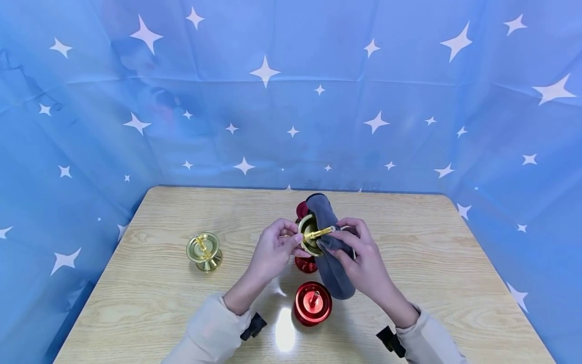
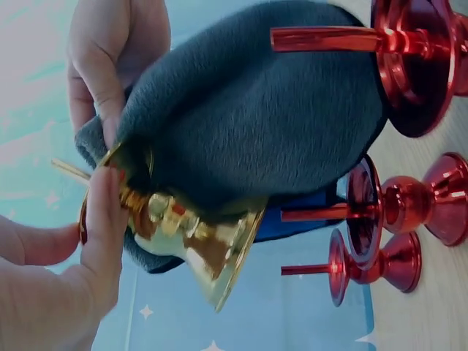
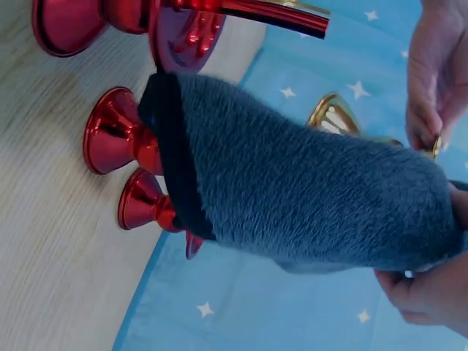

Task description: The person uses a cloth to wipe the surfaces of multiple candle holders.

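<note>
My left hand (image 1: 275,248) pinches the rim of a shiny gold candlestick (image 2: 227,241), whose dish and thin spike tilt toward the right hand. A dark grey plush cloth (image 1: 335,280) hangs from my right hand (image 1: 365,258), which grips a bunched part of it against the dish near the spike. In the left wrist view the cloth drapes along the candlestick's stem and partly covers it. From the right wrist, the cloth (image 3: 314,194) hides most of the gold candlestick, leaving part of its flared base (image 3: 333,113) in sight.
A second gold candlestick (image 1: 208,245) stands on the wooden table (image 1: 145,298) at the left. Three red candlesticks stand in a line: the nearest (image 1: 312,305) in front of the hands, another (image 1: 306,265) beneath them, the farthest (image 1: 302,209) behind. A blue starry curtain (image 1: 291,101) surrounds the table.
</note>
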Available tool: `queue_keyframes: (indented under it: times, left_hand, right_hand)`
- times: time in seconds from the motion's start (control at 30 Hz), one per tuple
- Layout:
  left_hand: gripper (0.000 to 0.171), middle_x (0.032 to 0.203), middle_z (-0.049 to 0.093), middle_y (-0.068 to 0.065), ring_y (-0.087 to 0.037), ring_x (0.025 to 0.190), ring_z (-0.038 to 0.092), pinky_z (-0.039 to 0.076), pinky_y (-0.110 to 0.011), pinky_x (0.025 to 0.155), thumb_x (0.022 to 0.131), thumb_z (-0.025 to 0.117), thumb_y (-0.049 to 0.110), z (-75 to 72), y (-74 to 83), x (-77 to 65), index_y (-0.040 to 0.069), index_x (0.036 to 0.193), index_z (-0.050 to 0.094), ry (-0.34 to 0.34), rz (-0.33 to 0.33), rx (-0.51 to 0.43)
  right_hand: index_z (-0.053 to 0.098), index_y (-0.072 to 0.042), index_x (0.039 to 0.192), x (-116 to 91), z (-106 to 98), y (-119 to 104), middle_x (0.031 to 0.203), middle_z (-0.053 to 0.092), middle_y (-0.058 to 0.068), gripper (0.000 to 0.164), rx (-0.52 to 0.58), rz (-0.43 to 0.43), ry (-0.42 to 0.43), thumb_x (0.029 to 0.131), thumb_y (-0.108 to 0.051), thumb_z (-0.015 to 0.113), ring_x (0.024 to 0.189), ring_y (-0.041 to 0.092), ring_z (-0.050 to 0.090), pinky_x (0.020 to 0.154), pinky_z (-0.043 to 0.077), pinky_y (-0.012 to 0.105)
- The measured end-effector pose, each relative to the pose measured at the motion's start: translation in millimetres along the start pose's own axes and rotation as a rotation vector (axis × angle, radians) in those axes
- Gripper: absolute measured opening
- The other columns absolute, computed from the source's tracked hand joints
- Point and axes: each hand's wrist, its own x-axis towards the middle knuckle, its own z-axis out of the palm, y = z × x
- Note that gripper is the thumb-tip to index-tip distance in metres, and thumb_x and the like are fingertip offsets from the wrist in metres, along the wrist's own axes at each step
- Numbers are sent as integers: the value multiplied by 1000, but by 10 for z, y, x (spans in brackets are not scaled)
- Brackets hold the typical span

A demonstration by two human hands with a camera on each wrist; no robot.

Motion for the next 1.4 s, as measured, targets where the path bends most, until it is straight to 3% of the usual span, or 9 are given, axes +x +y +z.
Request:
queue_keyframes:
  times: [0.17,0.33,0.47,0.6,0.73,0.87,1.03,1.13,1.4]
  left_hand:
    - [8,82,52,-16,-28,60,63,54,-42,62,89,48,-9,-44,19,28,-14,95,50,-129,-23,94]
    - [8,84,54,-17,-30,63,63,54,-43,63,90,47,-8,-59,35,49,-14,96,50,-230,-49,149]
    - [10,85,53,-16,-25,62,62,55,-41,64,90,47,-7,-25,20,57,-14,97,50,-186,-82,119]
    - [11,83,52,-15,-20,58,61,55,-37,63,90,48,-8,7,-17,54,-15,98,50,-57,-105,77]
    - [12,83,52,-15,-24,56,62,55,-31,59,89,49,-8,12,-35,50,-16,99,50,23,-68,62]
    - [11,79,53,-15,-25,56,61,55,-33,58,89,49,-8,-13,-15,44,-14,97,52,-21,-19,128]
    - [10,79,56,-14,-25,59,62,54,-39,60,91,48,-5,-60,15,57,-12,97,54,-190,-7,267]
    - [12,82,56,-15,-27,63,62,55,-35,60,93,46,-3,-75,22,77,-10,99,53,-251,11,314]
    - [19,94,55,-18,-24,67,63,54,-26,58,96,44,3,-45,1,104,-8,109,53,-182,27,327]
  right_hand:
    - [66,-2,82,53,-38,46,102,52,17,38,-46,-41,-61,59,29,64,85,23,56,63,49,28]
    - [68,-4,87,143,-87,90,103,55,13,47,-62,-117,-127,59,30,50,88,25,56,63,49,36]
    - [68,-4,88,165,-82,88,102,55,13,45,-71,-101,-101,60,28,53,88,25,57,63,49,37]
    - [67,-3,88,108,-32,44,102,54,14,37,-76,16,-57,63,24,66,89,25,56,66,50,38]
    - [64,-1,88,34,11,-13,103,51,15,31,-70,117,-31,64,18,71,89,24,54,65,49,36]
    - [64,-1,87,21,3,-20,101,50,15,31,-65,109,-40,63,18,72,87,23,53,64,50,35]
    - [66,-6,87,75,-66,27,101,54,11,39,-47,66,-114,62,25,66,89,23,55,69,50,40]
    - [66,-7,89,111,-93,47,102,55,10,41,-13,71,-141,65,25,60,91,24,56,73,50,42]
    - [67,-7,92,121,-69,29,102,57,8,39,41,218,-87,67,23,60,92,23,55,72,49,36]
